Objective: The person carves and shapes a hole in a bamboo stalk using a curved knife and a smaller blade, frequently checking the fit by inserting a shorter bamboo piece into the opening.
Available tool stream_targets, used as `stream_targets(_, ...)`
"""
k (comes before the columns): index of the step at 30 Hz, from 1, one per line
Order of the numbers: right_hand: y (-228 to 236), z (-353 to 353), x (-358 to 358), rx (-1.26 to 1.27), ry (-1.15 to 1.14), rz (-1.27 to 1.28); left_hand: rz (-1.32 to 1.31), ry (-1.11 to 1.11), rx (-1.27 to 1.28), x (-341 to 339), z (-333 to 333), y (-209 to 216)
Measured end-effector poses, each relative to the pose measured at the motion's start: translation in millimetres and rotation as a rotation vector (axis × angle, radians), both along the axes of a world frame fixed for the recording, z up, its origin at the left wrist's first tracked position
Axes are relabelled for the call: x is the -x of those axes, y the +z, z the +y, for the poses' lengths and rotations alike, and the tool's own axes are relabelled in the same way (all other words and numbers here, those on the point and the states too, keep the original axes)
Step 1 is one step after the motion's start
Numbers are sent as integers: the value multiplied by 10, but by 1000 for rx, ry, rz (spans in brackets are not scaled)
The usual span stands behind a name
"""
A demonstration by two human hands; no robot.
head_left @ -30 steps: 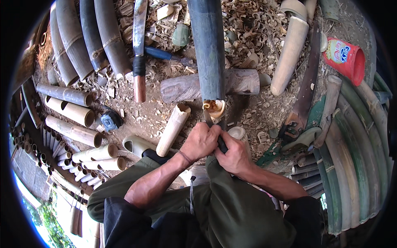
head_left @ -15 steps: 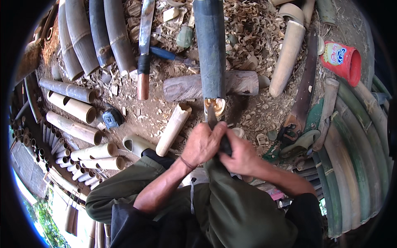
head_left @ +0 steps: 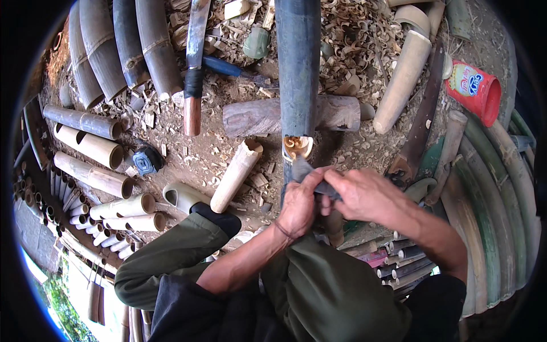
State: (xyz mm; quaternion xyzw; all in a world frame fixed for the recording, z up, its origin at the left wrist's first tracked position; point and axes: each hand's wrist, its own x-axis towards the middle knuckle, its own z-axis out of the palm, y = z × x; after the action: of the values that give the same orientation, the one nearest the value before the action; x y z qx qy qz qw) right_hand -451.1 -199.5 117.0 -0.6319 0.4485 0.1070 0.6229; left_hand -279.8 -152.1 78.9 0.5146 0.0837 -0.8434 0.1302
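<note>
A long dark bamboo pole runs from the far edge toward me, lying across a short log. An opening is cut in its near part, and curled pale shavings sit inside it. Just below that opening is the grey blade of a knife, tilted with its tip near the cut. My right hand is closed around the handle end, which its fingers hide. My left hand is closed beside it, its thumb pressed against the blade.
Wood chips cover the ground. At left lie a tape measure, several bamboo tubes and a machete. A bamboo piece lies near my foot. To the right are a saw, a red container and bamboo poles.
The knife has drawn back from the opening and turned, so its flat side shows. My right hand has moved right and up; my left hand has shifted right and slightly down.
</note>
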Motion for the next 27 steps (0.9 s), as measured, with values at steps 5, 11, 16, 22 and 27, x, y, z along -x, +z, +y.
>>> stream_targets(5, 177, 253, -132, 213, -81, 90, -90, -202, 236, -96, -136, 169)
stream_targets(11, 209, -129, -68, 211, 246, 210, 205, 290, -223, 99, -3, -56)
stream_targets(16, 126, -87, -155, 26, 38, 148, -1, 46, -83, -69, -6, -60)
stream_targets(22, -38, 335, -438, -61, -421, 23, -212, -386, 173, -260, -249, -56)
stream_targets(27, -184, 654, -784, -88, -686, 67, -361, -740, 471, -474, -274, -233)
